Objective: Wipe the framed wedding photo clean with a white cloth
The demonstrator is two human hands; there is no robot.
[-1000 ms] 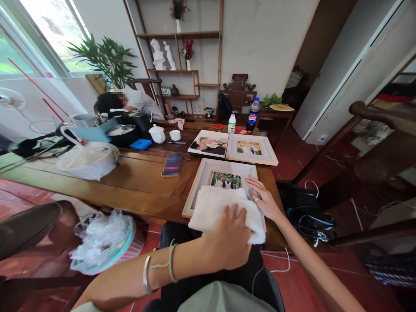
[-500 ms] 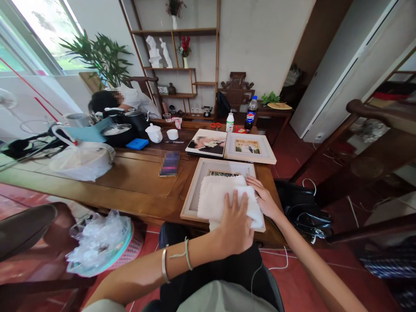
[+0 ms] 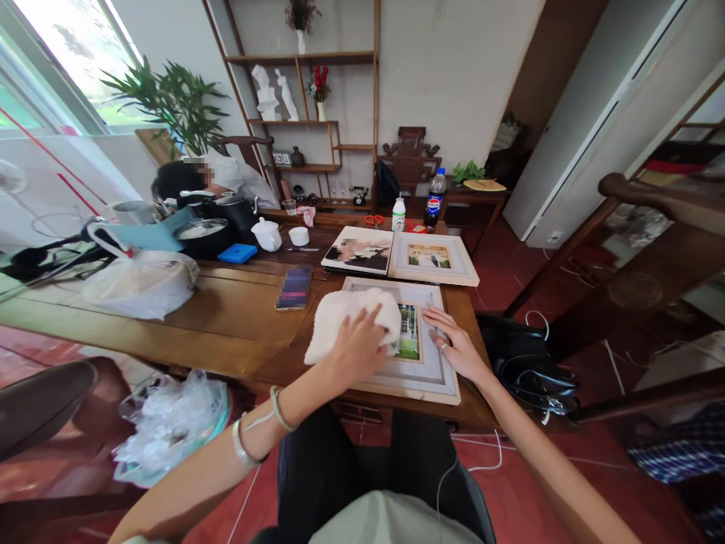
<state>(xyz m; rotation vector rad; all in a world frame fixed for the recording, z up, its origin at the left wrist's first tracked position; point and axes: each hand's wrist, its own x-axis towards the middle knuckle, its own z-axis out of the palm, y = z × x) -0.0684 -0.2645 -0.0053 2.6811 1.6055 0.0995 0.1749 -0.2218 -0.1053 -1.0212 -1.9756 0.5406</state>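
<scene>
A pale wooden picture frame lies flat on the brown table, and a small green photo shows in its middle. My left hand lies on a white cloth, fingers spread and pressing it down over the frame's left part. The cloth hides the left part of the photo and overhangs the frame's left edge. My right hand, with a ring on one finger, rests open on the frame's right side, its fingers stretched over the inner border.
Behind the frame lie a white-edged picture and a second framed photo. A phone is to the left. Farther back stand a white bottle, a cola bottle and orange scissors. A person leans at the table's far side.
My left hand has slid the cloth leftward across the frame, uncovering the photo's right part and the frame's lower right. My right hand stays at the right side.
</scene>
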